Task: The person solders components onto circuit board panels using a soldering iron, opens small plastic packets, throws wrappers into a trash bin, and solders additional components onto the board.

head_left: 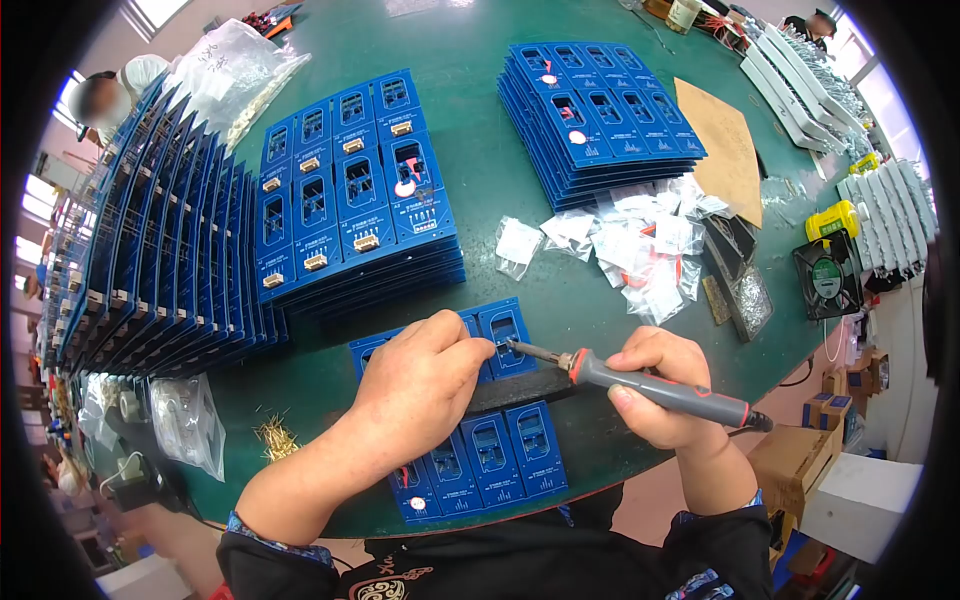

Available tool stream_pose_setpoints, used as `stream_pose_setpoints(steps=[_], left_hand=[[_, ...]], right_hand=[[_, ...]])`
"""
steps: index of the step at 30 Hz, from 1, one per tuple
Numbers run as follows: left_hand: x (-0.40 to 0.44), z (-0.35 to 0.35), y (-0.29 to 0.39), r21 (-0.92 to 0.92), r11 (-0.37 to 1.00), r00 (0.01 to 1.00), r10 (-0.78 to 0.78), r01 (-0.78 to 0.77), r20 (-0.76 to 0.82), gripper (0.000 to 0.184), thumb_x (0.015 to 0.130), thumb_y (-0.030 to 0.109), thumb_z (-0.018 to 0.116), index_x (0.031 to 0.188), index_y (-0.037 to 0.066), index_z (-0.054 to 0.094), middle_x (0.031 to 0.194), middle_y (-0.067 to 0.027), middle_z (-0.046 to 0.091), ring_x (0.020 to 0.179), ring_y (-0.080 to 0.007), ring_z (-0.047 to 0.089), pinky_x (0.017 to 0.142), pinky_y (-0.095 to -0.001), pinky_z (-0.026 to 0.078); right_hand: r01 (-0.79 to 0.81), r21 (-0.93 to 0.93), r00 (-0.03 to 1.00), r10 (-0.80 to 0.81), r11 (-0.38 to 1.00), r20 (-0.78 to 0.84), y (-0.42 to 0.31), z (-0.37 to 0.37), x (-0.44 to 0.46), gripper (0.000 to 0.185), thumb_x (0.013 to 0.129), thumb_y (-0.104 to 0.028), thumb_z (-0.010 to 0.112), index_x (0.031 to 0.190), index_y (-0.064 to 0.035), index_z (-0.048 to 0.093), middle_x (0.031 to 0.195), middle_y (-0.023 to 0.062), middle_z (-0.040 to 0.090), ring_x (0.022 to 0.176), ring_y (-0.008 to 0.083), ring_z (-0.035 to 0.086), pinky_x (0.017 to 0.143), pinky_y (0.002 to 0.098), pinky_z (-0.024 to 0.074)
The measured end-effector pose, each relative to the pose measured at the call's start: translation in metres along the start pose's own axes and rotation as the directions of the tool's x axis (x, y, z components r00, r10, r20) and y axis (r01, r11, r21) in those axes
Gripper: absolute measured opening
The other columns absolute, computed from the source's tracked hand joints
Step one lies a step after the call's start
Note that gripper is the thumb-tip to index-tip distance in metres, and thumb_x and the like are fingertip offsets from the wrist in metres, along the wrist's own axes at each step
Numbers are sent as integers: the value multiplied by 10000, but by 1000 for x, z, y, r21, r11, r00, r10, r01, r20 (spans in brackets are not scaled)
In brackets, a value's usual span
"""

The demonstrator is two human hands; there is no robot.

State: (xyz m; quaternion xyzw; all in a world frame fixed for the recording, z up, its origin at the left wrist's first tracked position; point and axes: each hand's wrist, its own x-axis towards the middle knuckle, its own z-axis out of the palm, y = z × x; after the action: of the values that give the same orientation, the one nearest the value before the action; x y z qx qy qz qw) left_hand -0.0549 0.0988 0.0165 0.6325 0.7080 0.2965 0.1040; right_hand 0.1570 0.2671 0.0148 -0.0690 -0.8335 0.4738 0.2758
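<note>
A blue circuit board panel (486,452) lies at the table's front edge, with a dark bar (530,389) across its middle. My right hand (665,388) holds a grey soldering iron (655,393), its tip on the panel's upper right section. Close to that tip, my left hand (425,375) is over the panel's upper part, thumb and forefinger pinched together; whatever is between them is too small to make out. The left hand hides much of the upper row.
Stacks of blue boards (345,190) stand behind and left, another stack (600,120) at back right. Small plastic bags (650,240), a black fan (828,277) and a yellow spool (832,220) lie right. Pin clippings (277,438) sit left. Two people are far back.
</note>
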Motion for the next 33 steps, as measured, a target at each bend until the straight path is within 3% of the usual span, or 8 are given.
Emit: stream_pose_setpoints(steps=[4,13,16,33], left_hand=[[0,-4,0,-17,1000,1000,-6,6,-29,139,778,-21,675,910,22,679,788,-96,565,731,-269,602,619,-361,492],[-3,-5,-4,-2,1000,999,-31,32,41,125,811,44,647,935,45,670,840,-91,549,802,-290,604,658,-399,512],[-2,-4,-3,13,1000,1000,-10,10,1,136,777,-18,676,907,22,683,796,-96,575,742,-272,607,624,-366,494],[-2,-6,-2,11,1000,1000,4,-4,-8,130,782,-14,677,907,21,684,805,-96,582,734,-273,605,623,-361,492]], right_hand=[[-11,17,998,13,1000,-66,1,-2,-4,205,703,-29,699,884,19,616,752,129,645,596,211,599,542,308,462],[-7,5,1000,7,1000,-2,-3,5,3,208,708,-21,700,895,10,614,780,131,659,615,211,607,557,306,473],[12,0,1000,-12,1000,-4,-2,6,3,207,708,-21,701,893,10,614,769,128,654,613,214,606,553,307,470],[-23,41,999,25,999,-29,0,3,-1,218,725,-37,704,924,12,629,779,124,655,622,204,606,557,306,466]])
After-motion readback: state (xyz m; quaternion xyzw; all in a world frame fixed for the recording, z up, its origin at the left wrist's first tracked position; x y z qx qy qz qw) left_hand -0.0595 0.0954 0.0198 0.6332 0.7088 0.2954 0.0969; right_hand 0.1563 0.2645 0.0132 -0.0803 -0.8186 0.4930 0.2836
